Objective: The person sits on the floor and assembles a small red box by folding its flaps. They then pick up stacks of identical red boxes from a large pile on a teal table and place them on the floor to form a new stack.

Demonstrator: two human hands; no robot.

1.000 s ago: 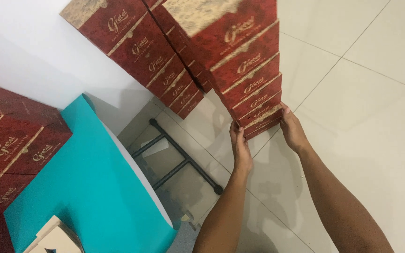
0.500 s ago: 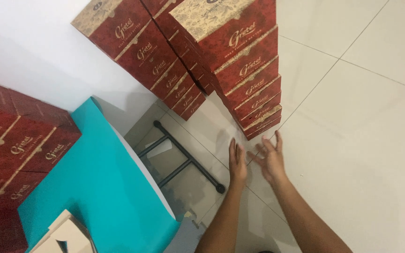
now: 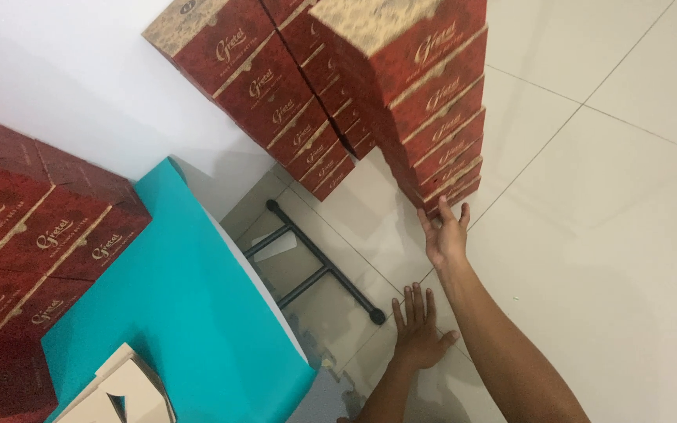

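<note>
Leftmost, a stack of red boxes (image 3: 33, 258) sits on the teal tabletop (image 3: 190, 313), with folded pale cardboard (image 3: 123, 392) at its near edge. Beyond the tabletop, a black metal frame (image 3: 315, 266) lies on the white tile floor (image 3: 605, 219). My left hand (image 3: 418, 329) rests flat on the floor, fingers spread, holding nothing. My right hand (image 3: 447, 235) is open, fingertips touching the bottom box of the tall red stack (image 3: 425, 102) standing on the floor. A second stack (image 3: 268, 94) leans against the white wall (image 3: 64, 86) behind.
</note>
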